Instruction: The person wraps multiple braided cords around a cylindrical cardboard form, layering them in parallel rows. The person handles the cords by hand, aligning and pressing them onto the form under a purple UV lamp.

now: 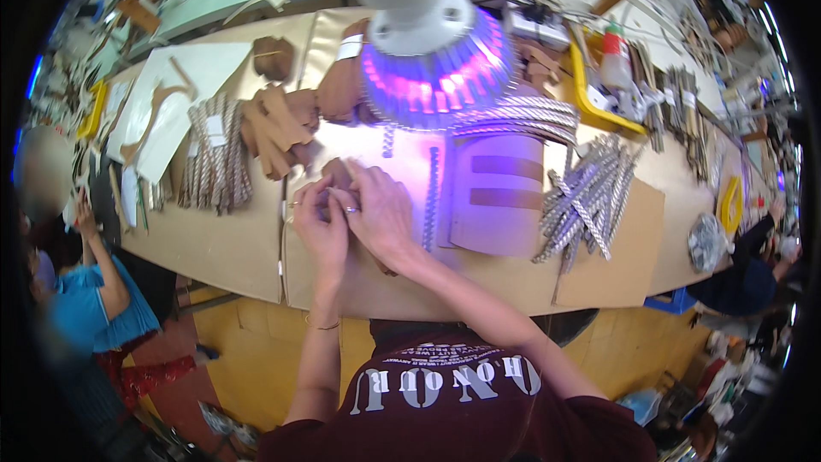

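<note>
My left hand (pixel 321 227) and my right hand (pixel 379 210) meet over the middle of the table, fingers closed together on a small brown leather-like piece (pixel 337 173). Only its upper end shows past my fingers; the rest is hidden. A dark brown bit pokes out below my right wrist. Just right of my hands lies a narrow braided strip (pixel 431 197). Further right is a pale board (pixel 496 227) with two brown strips (pixel 506 198) lying across it. Beyond my hands sits a pile of brown strips (pixel 278 128).
A lamp (pixel 436 60) glowing pink and purple hangs low over the far middle of the table. Silvery braided strips (pixel 590 197) are heaped at the right, near a yellow tray (pixel 586 107) and a red-capped bottle (pixel 613 56). Another person (pixel 103 291) sits at the left.
</note>
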### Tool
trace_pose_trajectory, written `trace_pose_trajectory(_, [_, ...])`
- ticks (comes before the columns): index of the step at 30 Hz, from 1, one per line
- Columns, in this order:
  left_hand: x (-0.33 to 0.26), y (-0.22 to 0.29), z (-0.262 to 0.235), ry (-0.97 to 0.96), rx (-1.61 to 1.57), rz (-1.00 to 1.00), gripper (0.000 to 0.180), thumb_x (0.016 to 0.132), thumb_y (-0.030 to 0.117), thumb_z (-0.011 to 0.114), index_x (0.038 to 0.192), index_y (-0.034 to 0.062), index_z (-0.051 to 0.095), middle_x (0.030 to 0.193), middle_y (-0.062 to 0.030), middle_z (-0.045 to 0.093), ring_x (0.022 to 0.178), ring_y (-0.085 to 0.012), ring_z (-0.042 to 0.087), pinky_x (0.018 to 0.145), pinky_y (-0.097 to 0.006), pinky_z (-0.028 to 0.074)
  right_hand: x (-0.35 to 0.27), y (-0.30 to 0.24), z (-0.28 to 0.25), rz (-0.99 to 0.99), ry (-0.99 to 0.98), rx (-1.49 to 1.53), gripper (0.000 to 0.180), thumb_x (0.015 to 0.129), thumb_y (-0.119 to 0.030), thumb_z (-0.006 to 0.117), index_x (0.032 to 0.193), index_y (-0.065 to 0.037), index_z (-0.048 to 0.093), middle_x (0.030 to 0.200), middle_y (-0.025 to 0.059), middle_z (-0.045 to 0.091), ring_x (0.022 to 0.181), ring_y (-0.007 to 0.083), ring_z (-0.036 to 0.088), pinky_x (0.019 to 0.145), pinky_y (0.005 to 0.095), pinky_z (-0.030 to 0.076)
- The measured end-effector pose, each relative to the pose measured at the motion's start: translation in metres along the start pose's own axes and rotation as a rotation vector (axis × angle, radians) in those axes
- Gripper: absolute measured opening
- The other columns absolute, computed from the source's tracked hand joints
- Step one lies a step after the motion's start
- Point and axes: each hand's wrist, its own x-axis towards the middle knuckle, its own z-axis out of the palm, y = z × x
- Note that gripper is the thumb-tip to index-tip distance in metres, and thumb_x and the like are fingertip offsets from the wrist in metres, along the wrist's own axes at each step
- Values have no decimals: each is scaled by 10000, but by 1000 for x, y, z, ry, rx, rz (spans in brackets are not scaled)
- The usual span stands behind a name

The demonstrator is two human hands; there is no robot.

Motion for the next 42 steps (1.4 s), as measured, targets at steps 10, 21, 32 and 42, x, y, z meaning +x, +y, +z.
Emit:
trace_pose_trajectory(10, [-1, 3, 1, -10, 49, 30, 239, 935, 34, 607, 1165, -4, 659, 1024, -50, 560, 814, -111, 585, 624, -248, 446, 4, 5, 1, -62, 76, 89, 199, 853, -177, 670, 1042, -123, 696, 928, 70, 620, 833, 275, 616, 739, 389, 466])
trace_pose_trajectory(21, [1, 8, -3, -58, 112, -104, 255, 939, 124, 632, 1174, 29, 654, 1056, -69, 569, 898, -162, 579, 811, -314, 471, -51, -29, -141, -15, -411, 899, 92, 940, -97, 637, 989, -20, 626, 892, 72, 671, 813, 155, 670, 701, 323, 502])
trace_pose_trajectory(32, [-52, 149, 6, -920, -683, -247, 259, 948, 87, 636, 1181, -28, 626, 1090, -99, 672, 975, -129, 620, 810, -269, 480, -75, -10, -247, 18, -234, 388, 172, 902, -28, 684, 1071, -8, 657, 816, 54, 691, 704, 107, 661, 628, 242, 509])
trace_pose_trajectory(42, [-42, 137, 26, -720, -541, -461, 205, 951, 114, 662, 1083, -41, 669, 845, -65, 704, 758, -110, 679, 612, -203, 460, -62, 33, -267, 218, -124, 226, 248, 919, -73, 683, 1141, -19, 588, 785, 46, 650, 734, 95, 656, 637, 243, 503])
